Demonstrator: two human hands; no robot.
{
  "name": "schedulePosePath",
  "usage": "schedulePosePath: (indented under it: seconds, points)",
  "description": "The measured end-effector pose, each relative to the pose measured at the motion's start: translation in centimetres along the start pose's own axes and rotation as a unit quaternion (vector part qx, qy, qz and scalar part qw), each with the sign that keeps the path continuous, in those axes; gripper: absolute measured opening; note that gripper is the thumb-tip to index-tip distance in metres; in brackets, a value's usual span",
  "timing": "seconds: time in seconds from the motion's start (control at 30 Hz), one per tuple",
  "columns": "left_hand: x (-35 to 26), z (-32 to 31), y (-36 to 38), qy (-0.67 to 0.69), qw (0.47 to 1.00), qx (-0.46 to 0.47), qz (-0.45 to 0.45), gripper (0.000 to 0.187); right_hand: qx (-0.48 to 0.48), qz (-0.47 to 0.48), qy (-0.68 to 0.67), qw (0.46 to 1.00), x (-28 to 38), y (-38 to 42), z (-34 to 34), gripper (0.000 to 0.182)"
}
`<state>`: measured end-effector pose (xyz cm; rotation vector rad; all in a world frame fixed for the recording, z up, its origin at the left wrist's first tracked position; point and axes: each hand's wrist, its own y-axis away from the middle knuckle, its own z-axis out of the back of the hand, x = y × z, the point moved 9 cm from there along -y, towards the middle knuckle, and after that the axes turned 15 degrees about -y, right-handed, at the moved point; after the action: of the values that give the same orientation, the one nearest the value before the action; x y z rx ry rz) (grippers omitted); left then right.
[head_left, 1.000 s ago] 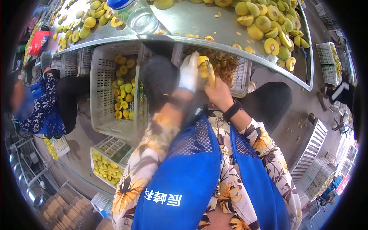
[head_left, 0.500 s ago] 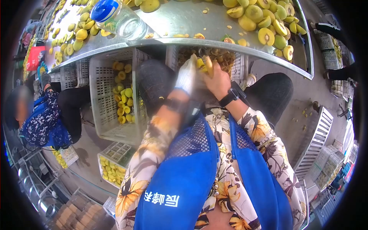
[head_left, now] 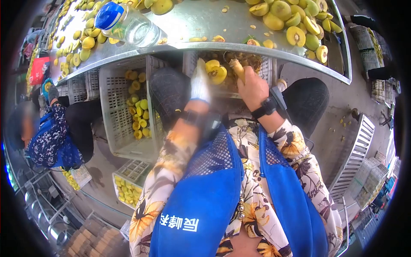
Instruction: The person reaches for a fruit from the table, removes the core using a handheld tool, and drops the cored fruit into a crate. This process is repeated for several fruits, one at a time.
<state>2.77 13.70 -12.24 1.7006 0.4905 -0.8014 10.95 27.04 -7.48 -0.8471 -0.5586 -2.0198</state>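
Hands drifted apart since 0.5 s ago: then both were bunched over one fruit, now the cut fruit shows open betw them, and the view tilted so the table edge sits lower in frame. Left hand (head_left: 200, 82), white glove, fingers pressed together and cupped round a yellow halved fruit (head_left: 215, 72), cut face w/ dark centre toward camera. Right hand (head_left: 252, 87), bare, fingers curled tight on a small tool (head_left: 236, 67); blade or scoop, can't tell, tip blurred. Fruit sits just under the metal table (head_left: 201, 25) rim, above a white crate (head_left: 267, 70) of peel scraps betw the knees. Another crate (head_left: 115, 107) w/ halved fruit on the left. On table: water bottle (head_left: 126, 23), blue cap, lying down; pile of fruit (head_left: 295, 21) upper right. Co-worker's floral sleeve (head_left: 49, 137) far left.
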Motion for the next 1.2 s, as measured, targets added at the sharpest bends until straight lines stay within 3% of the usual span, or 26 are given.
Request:
schedulePosePath:
  seconds: [0.1,0.17,0.23,0.3,0.4,0.43,0.53,0.6,0.63,0.67,0.7,0.73,0.8,0.93,1.2]
  points:
    - [-0.9,0.0,-1.7,-0.085,0.983,-0.006,-0.161,0.040,0.010,-0.094,-0.101,0.990,0.6,0.9,-0.6,0.042]
    - [-1.9,-0.8,-1.3,-0.174,0.946,0.015,-0.275,0.039,-0.005,-0.096,-0.143,0.985,0.3,0.7,-1.5,0.044]
    - [-2.2,-1.3,-0.8,-0.198,0.937,0.031,-0.288,0.036,-0.016,-0.083,-0.167,0.982,0.1,0.2,-1.8,0.046]
    - [-1.3,-1.4,-1.1,-0.159,0.966,0.042,-0.201,0.034,-0.001,-0.069,-0.146,0.987,-0.1,-0.2,-2.2,0.040]
    - [-4.1,-0.8,0.2,-0.382,0.825,-0.106,-0.402,0.030,-0.001,0.032,-0.052,0.998,1.2,0.1,-1.5,0.032]
    - [-4.4,-0.9,0.8,-0.425,0.788,-0.133,-0.425,0.030,-0.005,0.078,-0.012,0.997,1.9,0.5,-1.3,0.028]
    - [-6.3,-2.1,3.7,-0.537,0.655,-0.210,-0.488,0.031,-0.004,0.065,0.042,0.997,1.5,0.4,-0.4,0.023]
    - [-7.5,-3.2,5.3,-0.599,0.550,-0.258,-0.522,0.033,-0.024,0.050,-0.006,0.998,0.7,0.5,-0.1,0.025]
    - [-7.3,-1.3,3.5,-0.487,0.725,-0.196,-0.446,0.034,-0.033,0.041,-0.030,0.998,0.3,0.5,-0.1,0.027]
    - [-6.2,0.0,1.6,-0.349,0.863,-0.122,-0.345,0.036,-0.033,0.001,-0.062,0.998,-0.5,0.6,-0.2,0.029]
    - [-4.1,0.5,0.1,-0.192,0.954,-0.043,-0.225,0.038,-0.032,-0.041,-0.094,0.994,-1.0,0.7,-0.2,0.031]
    - [-2.1,0.5,-1.2,-0.121,0.980,0.004,-0.160,0.042,-0.030,-0.083,-0.126,0.988,-1.6,1.0,-0.3,0.033]
    - [1.4,0.0,-3.2,0.027,0.995,0.093,-0.027,0.049,0.014,-0.083,-0.139,0.987,-1.3,1.7,-1.4,0.036]
    - [1.6,-1.6,-2.3,0.070,0.989,0.131,0.022,0.052,0.087,-0.084,-0.178,0.977,0.6,2.5,-2.7,0.036]
    - [1.2,-2.1,-2.3,0.071,0.992,0.102,-0.015,0.042,0.126,-0.123,-0.193,0.965,0.2,2.9,-4.6,0.030]
